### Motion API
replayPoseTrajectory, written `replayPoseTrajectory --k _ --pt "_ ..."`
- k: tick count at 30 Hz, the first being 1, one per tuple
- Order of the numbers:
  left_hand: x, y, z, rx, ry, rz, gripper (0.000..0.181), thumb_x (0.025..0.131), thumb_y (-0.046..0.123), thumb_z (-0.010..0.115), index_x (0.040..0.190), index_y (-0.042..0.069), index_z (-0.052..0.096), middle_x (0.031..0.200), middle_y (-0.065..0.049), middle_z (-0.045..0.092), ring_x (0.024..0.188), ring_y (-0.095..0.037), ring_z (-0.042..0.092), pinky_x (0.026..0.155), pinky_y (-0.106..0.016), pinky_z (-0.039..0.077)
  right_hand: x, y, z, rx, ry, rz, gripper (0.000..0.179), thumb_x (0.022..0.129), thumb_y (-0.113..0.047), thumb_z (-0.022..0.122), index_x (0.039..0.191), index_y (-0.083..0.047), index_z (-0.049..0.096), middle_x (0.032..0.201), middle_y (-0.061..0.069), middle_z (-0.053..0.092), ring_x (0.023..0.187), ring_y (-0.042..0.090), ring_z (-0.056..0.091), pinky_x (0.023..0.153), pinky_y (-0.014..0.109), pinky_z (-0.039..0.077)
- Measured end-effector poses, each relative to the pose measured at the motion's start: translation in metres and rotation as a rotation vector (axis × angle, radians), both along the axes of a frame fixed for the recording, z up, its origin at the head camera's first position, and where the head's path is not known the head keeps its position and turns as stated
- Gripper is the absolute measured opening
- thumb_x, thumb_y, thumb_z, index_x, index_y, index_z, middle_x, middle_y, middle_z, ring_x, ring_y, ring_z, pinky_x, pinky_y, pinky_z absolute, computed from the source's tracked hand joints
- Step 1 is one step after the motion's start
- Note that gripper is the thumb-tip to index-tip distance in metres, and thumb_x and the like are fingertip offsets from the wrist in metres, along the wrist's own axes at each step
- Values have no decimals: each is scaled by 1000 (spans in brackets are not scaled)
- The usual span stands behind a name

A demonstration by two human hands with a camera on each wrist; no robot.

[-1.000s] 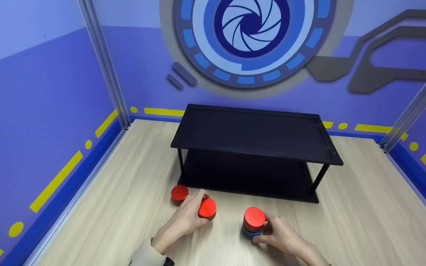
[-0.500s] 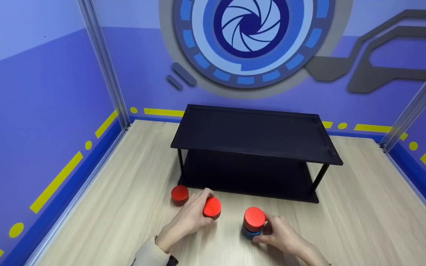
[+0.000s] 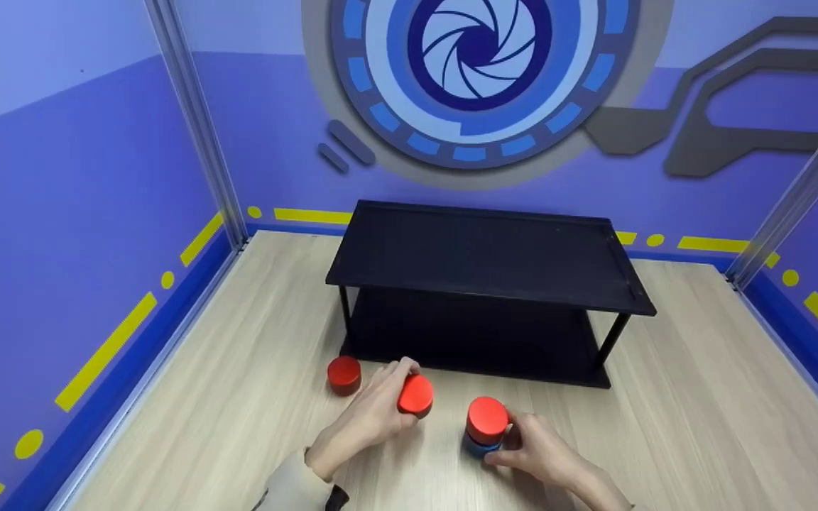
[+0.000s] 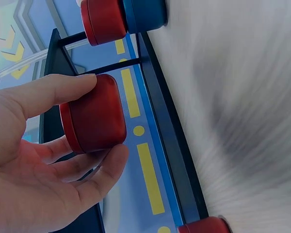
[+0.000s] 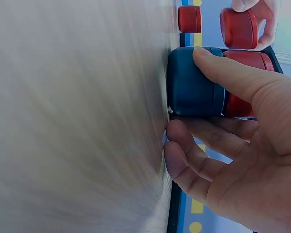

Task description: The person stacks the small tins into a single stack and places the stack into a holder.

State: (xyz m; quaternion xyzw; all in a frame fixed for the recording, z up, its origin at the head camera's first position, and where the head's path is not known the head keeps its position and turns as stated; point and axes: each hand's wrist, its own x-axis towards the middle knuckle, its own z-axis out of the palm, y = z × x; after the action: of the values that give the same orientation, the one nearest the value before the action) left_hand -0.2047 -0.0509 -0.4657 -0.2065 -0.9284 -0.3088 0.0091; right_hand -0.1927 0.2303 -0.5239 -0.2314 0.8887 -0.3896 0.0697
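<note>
My left hand (image 3: 368,417) grips a small red round tin (image 3: 417,396) with a lid, thumb on one side and fingers on the other. In the left wrist view that tin (image 4: 98,116) is held up above the tabletop. To its right stands a two-tin stack: a blue round tin (image 5: 191,82) on the table and a red one (image 3: 487,417) on top of it. My right hand (image 3: 542,454) holds the blue tin from the right, its thumb along the near side and the fingers behind. Left of my left hand, another red tin (image 3: 344,376) sits on the table.
Behind the tins stands a black two-tier shelf (image 3: 487,255) with thin posts, its front edge close to my left fingertips. Blue patterned walls (image 3: 96,177) and metal corner posts (image 3: 199,121) enclose the wooden table (image 3: 238,397) at the back and sides.
My left hand has moved a little to the right with its red tin, closer to the stack. My right hand and the stack stay in place.
</note>
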Motion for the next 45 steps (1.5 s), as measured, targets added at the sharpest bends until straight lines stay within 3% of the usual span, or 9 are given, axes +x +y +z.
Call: replayPoseTrajectory --k 17,45 --pt "-3 13 7 31 38 -40 58 69 9 79 119 17 49 110 1 58 99 -18 52 85 -34 48 -1 0 0 7 5 1 49 74 -34 81 112 -11 61 84 -4 65 68 3 53 60 19 43" --pt "0 40 17 59 -10 -88 60 71 13 82 121 22 49 112 4 57 102 -13 49 87 -31 47 1 0 -1 -12 22 8 50 74 -33 81 113 -9 61 86 -3 66 67 1 52 59 19 44"
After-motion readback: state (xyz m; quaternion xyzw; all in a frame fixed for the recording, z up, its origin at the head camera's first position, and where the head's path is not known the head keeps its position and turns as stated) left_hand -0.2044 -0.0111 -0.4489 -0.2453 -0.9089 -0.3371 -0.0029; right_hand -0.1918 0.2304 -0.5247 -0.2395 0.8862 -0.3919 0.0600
